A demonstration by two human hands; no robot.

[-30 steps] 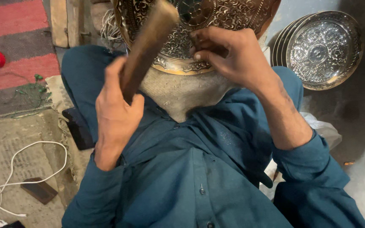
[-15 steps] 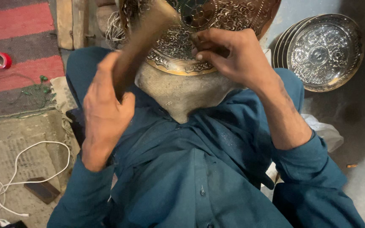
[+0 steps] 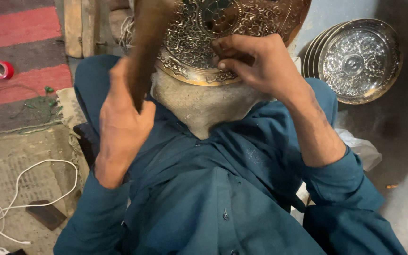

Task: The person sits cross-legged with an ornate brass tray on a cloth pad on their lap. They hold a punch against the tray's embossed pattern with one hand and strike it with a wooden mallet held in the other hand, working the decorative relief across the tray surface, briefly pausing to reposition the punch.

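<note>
The left hand [image 3: 121, 125] is wrapped tight round a wooden mallet [image 3: 147, 42], raised with forearm upright and wrist cocked, while the right hand [image 3: 256, 63] bends at the wrist with fingers pinched on what may be a small punch (too dark to be sure) against the embossed brass plate [image 3: 223, 33]. This looks like the chasing stroke itself, and the blow would need to land squarely without the plate shifting. The plate rests tilted on a grey pad [image 3: 204, 104] in the lap, silver plates [image 3: 357, 59] stacked well apart by the wall.
</note>
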